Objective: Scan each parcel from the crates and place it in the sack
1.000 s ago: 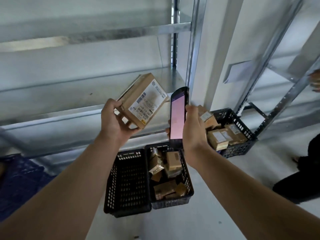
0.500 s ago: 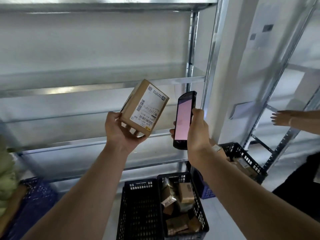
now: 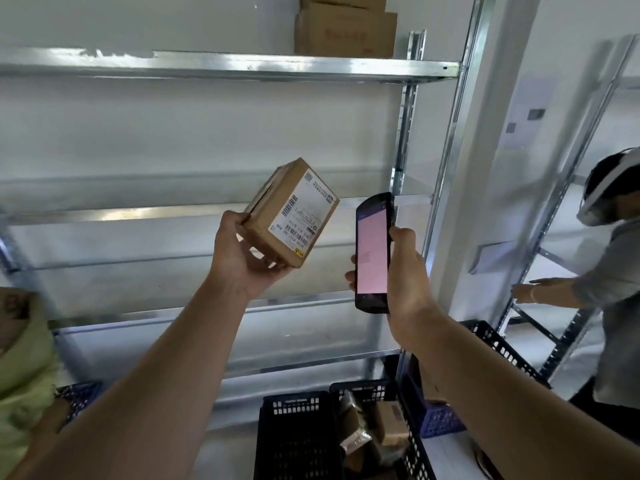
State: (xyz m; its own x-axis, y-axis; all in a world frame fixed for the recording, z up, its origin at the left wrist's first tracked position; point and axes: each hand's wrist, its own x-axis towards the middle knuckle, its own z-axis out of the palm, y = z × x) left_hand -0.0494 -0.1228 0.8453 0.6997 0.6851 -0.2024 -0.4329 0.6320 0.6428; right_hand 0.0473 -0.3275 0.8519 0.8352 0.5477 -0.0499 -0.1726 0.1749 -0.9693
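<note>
Gripping the parcel [image 3: 292,216] tilted at chest height, the left hand [image 3: 242,261] risks a failed read: its label faces the person, while the scanner [image 3: 373,251] clasped in the right hand [image 3: 407,282] stands just beside

Parcel storeroom: steel racking [image 3: 242,69] at twelve o'clock, cartons [image 3: 344,32] above, black crates [image 3: 298,434] at six.

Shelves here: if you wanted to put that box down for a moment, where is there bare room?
The middle shelf behind the box looks bare up to the upright post, as does the shelf below it. The left black crate appears empty. It is crowded on the top shelf's right end with cartons and in the right crate of parcels.
</note>
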